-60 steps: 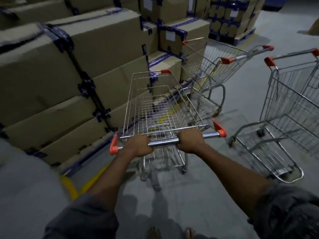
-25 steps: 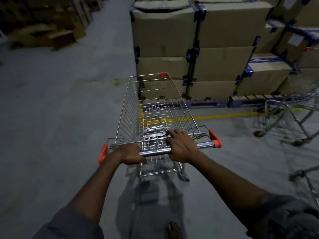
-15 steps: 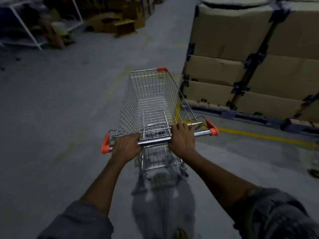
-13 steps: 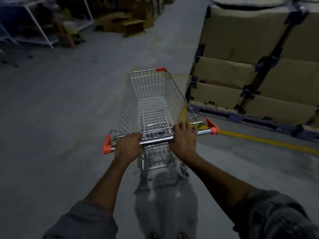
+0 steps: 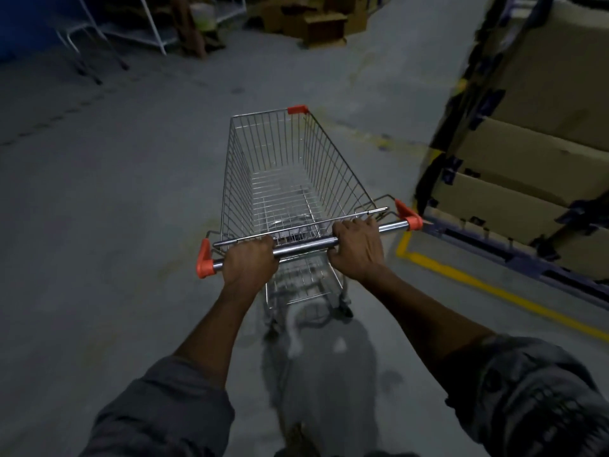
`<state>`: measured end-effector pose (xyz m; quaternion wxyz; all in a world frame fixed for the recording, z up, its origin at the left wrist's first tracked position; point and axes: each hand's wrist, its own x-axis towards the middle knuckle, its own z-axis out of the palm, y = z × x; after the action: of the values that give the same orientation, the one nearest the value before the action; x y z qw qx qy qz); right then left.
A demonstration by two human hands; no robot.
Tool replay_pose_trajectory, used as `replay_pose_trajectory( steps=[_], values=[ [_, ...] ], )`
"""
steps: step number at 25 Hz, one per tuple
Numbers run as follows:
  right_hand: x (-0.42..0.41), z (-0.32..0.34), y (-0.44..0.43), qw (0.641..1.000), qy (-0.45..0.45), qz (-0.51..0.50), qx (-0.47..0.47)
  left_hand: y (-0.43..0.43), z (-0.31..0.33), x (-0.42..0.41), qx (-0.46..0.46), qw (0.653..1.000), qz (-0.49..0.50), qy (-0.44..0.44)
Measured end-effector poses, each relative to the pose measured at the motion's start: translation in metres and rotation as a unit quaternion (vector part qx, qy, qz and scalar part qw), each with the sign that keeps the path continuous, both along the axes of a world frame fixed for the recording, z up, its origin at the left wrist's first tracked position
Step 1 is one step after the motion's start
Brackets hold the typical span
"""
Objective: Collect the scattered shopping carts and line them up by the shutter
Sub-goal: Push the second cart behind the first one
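The shopping cart (image 5: 290,192) is a basket of thin shiny wire, narrow at the far end and wider near the person, and nothing lies inside it. Its handle bar (image 5: 306,247) is a smooth round metal tube with orange plastic caps at both ends; one more orange piece sits on the far top corner of the basket. The cart stands on the grey concrete floor (image 5: 115,209), in an open aisle.

The left hand (image 5: 250,263) is closed around the bar near the left orange cap, the fingers curled fully over the tube. The right hand (image 5: 357,250) grips the same bar more to the right; its fingers wrap over the top and reach the thin wire flap just beyond the bar. Both arms have dark grey sleeves pushed up.

To the right of the cart stands a stack of large brown cardboard boxes (image 5: 534,136), bound with dark straps, and a yellow painted line (image 5: 478,282) runs on the floor along its base. Far beyond the cart, more cartons (image 5: 316,18) and a white metal frame (image 5: 145,28) are seen, dim and blurred.
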<state>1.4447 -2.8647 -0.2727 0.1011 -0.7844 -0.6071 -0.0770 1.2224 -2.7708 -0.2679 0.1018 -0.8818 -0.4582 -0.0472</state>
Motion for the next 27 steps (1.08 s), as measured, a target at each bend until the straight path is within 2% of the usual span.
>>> replay_pose_trajectory(
  steps=[5,12,16,20,23,25,27],
  values=[
    [-0.006,0.007,0.11,0.999,-0.001,0.033,-0.024,0.098,0.007,-0.009,-0.004,0.999,0.038,0.035],
    [0.003,-0.009,0.277,0.998,-0.016,0.05,0.015,0.234,0.003,-0.008,0.032,0.997,0.059,-0.038],
    [0.011,-0.015,0.38,0.997,-0.039,0.067,0.013,0.316,0.0,-0.004,0.05,0.995,0.08,-0.044],
    [0.013,-0.029,0.468,0.986,-0.029,0.098,0.133,0.396,-0.007,-0.004,0.06,0.993,0.093,-0.035],
    [0.008,-0.031,0.542,0.98,-0.037,0.115,0.161,0.46,-0.005,-0.01,0.071,0.992,0.1,-0.034],
    [0.001,-0.021,0.594,0.981,-0.039,0.146,0.124,0.512,0.0,-0.016,0.057,0.991,0.12,-0.033],
    [-0.006,-0.008,0.65,0.986,-0.043,0.157,0.033,0.569,0.007,-0.022,0.031,0.989,0.143,-0.018]
  ],
)
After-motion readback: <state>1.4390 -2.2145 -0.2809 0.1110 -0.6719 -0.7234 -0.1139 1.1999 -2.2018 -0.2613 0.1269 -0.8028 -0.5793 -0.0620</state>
